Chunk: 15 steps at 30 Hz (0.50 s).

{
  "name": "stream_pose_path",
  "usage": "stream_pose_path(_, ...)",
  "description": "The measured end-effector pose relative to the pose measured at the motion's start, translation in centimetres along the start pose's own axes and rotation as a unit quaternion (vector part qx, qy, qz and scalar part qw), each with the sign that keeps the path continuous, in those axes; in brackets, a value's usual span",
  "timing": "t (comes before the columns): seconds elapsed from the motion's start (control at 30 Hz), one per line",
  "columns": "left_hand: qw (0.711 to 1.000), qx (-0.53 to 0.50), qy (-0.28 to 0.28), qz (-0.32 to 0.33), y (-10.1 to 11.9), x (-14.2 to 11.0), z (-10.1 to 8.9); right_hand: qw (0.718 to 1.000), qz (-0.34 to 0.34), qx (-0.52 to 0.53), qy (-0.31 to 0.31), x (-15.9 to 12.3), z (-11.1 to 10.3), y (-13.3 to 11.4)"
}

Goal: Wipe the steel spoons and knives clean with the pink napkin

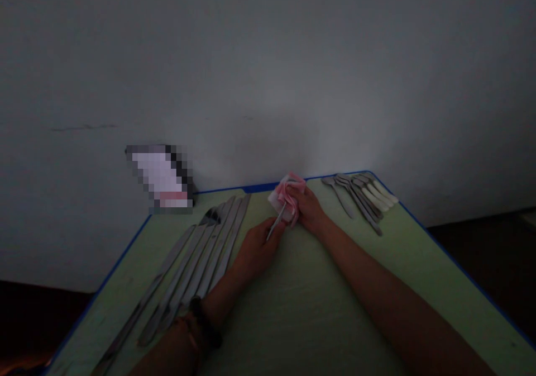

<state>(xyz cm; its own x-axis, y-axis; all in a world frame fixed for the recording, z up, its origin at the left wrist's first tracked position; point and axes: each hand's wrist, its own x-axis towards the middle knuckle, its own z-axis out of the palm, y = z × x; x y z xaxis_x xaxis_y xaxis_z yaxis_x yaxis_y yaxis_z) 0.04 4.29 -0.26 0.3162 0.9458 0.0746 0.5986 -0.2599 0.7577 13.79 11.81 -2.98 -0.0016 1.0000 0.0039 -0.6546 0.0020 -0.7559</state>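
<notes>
My left hand (256, 248) is closed around the near end of a slim metal piece of cutlery (276, 224), pointing up and away over the table. A pink and white cloth (288, 193) is gripped in my right hand (310, 209), bunched around the far end of that piece. The cloth hides this end, so its kind cannot be made out. Left of my left hand lie several long metal utensils (195, 264) side by side, one with a dark, shiny bowl-like head (212, 216). Beyond my right hand rest several spoons (343, 197) and pieces with pale handles (383, 198).
The green table (293, 320) has a blue edge and stands against a grey wall (268, 74). At its back left corner leans a blurred-out rectangular object (161, 177) with a dark border. My left wrist wears a dark bracelet (204, 321).
</notes>
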Motion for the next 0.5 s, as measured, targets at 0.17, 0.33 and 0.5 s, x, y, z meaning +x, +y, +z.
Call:
stream_pose_path(0.17,1.000,0.013,0.003,0.001,0.01,0.03,-0.03,1.000,-0.003,0.008,-0.003,0.07,-0.12,0.16)
stream_pose_path(0.33,1.000,0.006,0.002,0.001,-0.04,0.00,-0.04,1.000,-0.005,0.009,-0.011,0.16,-0.39,0.30)
stream_pose_path(0.5,1.000,0.010,0.003,0.000,0.01,-0.02,0.00,1.000,-0.011,0.009,-0.015,0.21,-0.42,0.31)
